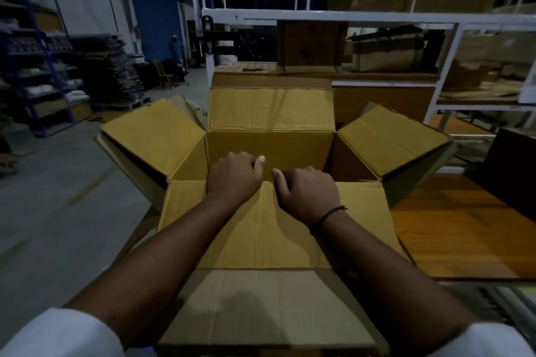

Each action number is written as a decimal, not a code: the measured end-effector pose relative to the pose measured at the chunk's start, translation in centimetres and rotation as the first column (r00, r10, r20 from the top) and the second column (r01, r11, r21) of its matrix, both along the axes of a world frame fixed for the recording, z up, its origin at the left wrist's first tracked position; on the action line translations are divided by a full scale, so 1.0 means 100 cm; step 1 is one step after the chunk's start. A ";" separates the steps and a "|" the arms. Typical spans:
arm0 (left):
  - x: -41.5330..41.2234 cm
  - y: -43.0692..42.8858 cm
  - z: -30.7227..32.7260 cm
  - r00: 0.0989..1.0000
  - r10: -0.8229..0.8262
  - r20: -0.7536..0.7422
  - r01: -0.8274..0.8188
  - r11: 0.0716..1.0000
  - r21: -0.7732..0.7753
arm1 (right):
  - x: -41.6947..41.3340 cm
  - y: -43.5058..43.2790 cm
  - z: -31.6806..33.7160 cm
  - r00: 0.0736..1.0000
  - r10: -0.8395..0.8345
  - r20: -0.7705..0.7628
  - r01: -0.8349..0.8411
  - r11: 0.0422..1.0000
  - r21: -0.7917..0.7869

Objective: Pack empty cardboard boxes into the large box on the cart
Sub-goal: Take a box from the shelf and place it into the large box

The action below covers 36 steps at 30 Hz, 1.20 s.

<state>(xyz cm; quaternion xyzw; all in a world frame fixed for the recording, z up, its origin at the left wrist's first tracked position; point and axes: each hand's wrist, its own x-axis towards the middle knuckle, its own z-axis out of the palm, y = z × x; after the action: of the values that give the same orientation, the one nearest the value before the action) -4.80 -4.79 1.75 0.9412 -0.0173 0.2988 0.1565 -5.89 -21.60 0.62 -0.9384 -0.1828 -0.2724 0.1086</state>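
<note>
Head view: the box [269,148] stands open straight ahead of the person, all four flaps thrown outward. Its long axis runs left to right across the body. The near flap [261,235] lies folded back toward the person, over another sheet of cardboard [269,307] at the bottom of the view.

Both grips sit on the near rim, close together around its middle. The left grip [232,180] has its fingers hooked down over the edge into the box and its thumb lying along the top. The right grip [309,193], with a dark band [327,216] at the wrist, is curled over the same edge just beside it, slightly nearer the person. Neither is spread, and each is clamped on the rim.

What shows of the inside looks bare, though the near wall hides the floor of the box. A wooden deck [452,226] lies to the right. It may be the cart, but I cannot tell whether the box rests on it.

The likely stock lies beyond the far flap [271,107]. A small carton [311,46] and a longer one [388,52] sit on the white rack [348,16], well apart from both grips. They lie ahead and to the right, so the right grip looks the nearer one for a reach. I would say any carton has to come over the far flap and go in lengthways.
</note>
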 end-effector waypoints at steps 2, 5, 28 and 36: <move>0.001 0.001 0.002 0.999 0.002 -0.035 -0.002 1.000 -0.022 | -0.003 -0.001 0.000 1.000 0.007 0.002 -0.007 1.000 -0.010; 0.002 -0.002 0.006 0.996 -0.013 -0.094 0.009 0.999 -0.048 | -0.003 -0.003 0.004 0.999 0.028 -0.044 -0.027 0.999 0.039; 0.038 -0.249 0.113 0.922 -0.379 0.074 0.364 0.917 0.160 | 0.023 -0.255 0.114 0.975 -0.202 0.096 0.190 0.975 0.116; 0.045 -0.403 0.165 0.874 -0.466 0.134 0.382 0.832 0.402 | 0.030 -0.380 0.109 0.934 -0.357 0.029 0.347 0.923 0.166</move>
<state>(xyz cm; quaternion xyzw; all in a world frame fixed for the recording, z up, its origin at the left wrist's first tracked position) -0.32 -45.05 18.21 0.8855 -0.2995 0.3530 0.0396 -2.90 -59.61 11.54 -0.9360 0.0078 -0.3283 0.1268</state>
